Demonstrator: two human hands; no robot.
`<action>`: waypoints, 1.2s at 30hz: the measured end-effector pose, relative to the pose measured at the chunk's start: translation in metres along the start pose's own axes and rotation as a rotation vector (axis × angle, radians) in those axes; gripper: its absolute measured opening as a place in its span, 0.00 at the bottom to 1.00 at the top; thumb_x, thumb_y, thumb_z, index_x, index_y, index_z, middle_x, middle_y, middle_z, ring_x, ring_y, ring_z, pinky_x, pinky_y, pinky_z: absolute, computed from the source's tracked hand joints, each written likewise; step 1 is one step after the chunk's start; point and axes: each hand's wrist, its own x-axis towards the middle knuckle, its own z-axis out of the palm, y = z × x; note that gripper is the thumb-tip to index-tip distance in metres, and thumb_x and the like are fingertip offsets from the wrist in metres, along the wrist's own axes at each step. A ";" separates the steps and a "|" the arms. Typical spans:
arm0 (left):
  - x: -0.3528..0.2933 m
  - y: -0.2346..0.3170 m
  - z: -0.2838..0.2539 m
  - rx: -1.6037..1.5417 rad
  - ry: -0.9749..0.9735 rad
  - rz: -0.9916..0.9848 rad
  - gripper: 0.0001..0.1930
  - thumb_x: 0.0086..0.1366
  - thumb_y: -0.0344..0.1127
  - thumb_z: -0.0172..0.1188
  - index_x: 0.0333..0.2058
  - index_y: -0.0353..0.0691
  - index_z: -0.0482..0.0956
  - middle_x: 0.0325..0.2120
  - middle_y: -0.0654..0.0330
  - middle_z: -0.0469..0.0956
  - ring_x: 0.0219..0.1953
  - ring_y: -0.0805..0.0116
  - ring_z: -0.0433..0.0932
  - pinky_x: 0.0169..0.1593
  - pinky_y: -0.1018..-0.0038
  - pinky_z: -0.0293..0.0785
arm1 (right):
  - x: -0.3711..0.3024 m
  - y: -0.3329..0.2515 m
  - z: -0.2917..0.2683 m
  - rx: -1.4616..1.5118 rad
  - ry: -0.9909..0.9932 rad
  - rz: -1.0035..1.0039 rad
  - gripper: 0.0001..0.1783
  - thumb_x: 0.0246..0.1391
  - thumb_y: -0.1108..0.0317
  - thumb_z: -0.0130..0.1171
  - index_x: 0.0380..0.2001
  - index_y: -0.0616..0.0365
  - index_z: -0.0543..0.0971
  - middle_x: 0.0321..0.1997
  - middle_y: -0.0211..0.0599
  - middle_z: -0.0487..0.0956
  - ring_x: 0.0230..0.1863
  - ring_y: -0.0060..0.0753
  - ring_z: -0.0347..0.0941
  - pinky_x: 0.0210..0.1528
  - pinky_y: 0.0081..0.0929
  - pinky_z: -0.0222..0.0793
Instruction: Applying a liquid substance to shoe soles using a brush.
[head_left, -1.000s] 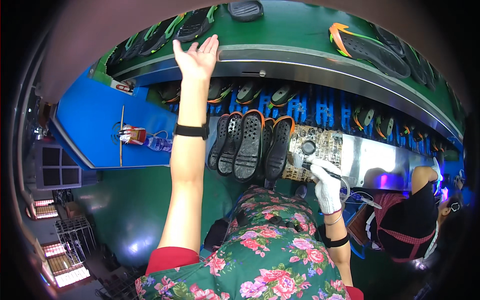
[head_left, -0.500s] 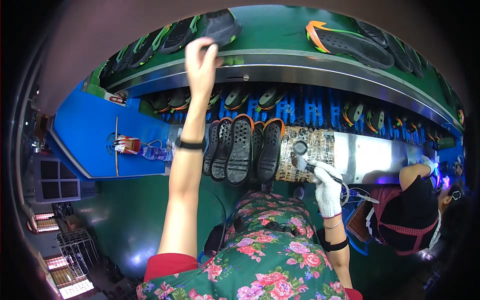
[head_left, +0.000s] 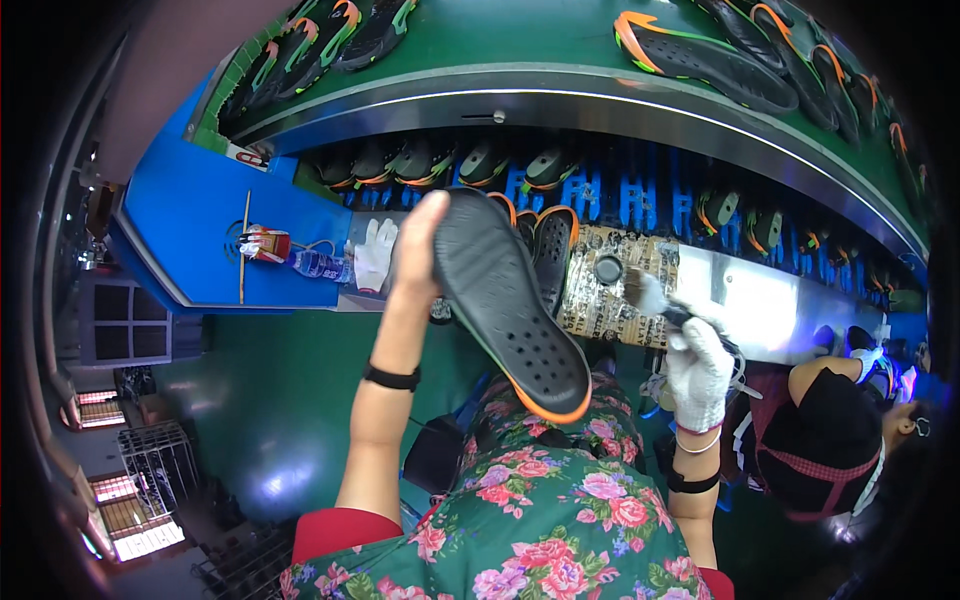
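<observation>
A black shoe sole [head_left: 505, 290], orange along its lower end and dotted with small holes, is gripped at its upper end by my bare left hand [head_left: 415, 255]. It slants over the near edge of the bench. More soles with orange rims [head_left: 555, 245] lie partly hidden behind it. My right hand [head_left: 697, 375], in a white knit glove, is closed around a brush [head_left: 652, 298] with a pale, blurred head. Left of the brush, a small dark round cup [head_left: 608, 268] rests on a tape-covered brown board [head_left: 605, 318].
Soles line the green conveyor belt [head_left: 520, 35] above a metal rail [head_left: 480, 105]. Shoe parts sit on a lower blue rack [head_left: 640, 205]. At left are a white glove [head_left: 374, 255], a bottle [head_left: 320, 265] and a blue panel [head_left: 190, 245]. A co-worker [head_left: 825, 440] sits at right.
My left hand has come down from the conveyor, bringing a sole over the bench. My right hand has shifted rightward, carrying the brush away from near the cup.
</observation>
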 end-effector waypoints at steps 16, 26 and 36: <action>-0.120 -0.113 0.076 -0.762 -0.595 -0.853 0.62 0.57 0.90 0.27 0.70 0.39 0.62 0.58 0.35 0.73 0.55 0.41 0.79 0.62 0.45 0.73 | -0.003 -0.004 0.051 -0.485 -0.177 -0.146 0.14 0.52 0.82 0.68 0.44 0.65 0.87 0.45 0.41 0.87 0.46 0.29 0.83 0.53 0.27 0.78; -0.096 -0.076 0.125 -1.008 -0.385 -0.661 0.60 0.59 0.89 0.22 0.60 0.38 0.72 0.48 0.48 0.81 0.47 0.49 0.83 0.56 0.51 0.78 | 0.010 -0.013 0.072 -0.959 -0.267 -0.614 0.16 0.49 0.77 0.70 0.44 0.61 0.86 0.43 0.43 0.88 0.40 0.38 0.84 0.43 0.33 0.79; -0.104 -0.091 0.143 -0.444 -0.335 -0.602 0.58 0.60 0.88 0.28 0.72 0.43 0.61 0.67 0.56 0.69 0.67 0.55 0.69 0.70 0.57 0.66 | 0.001 -0.017 0.084 -1.242 -0.426 -0.907 0.15 0.47 0.80 0.70 0.41 0.61 0.88 0.43 0.47 0.88 0.41 0.41 0.84 0.44 0.33 0.78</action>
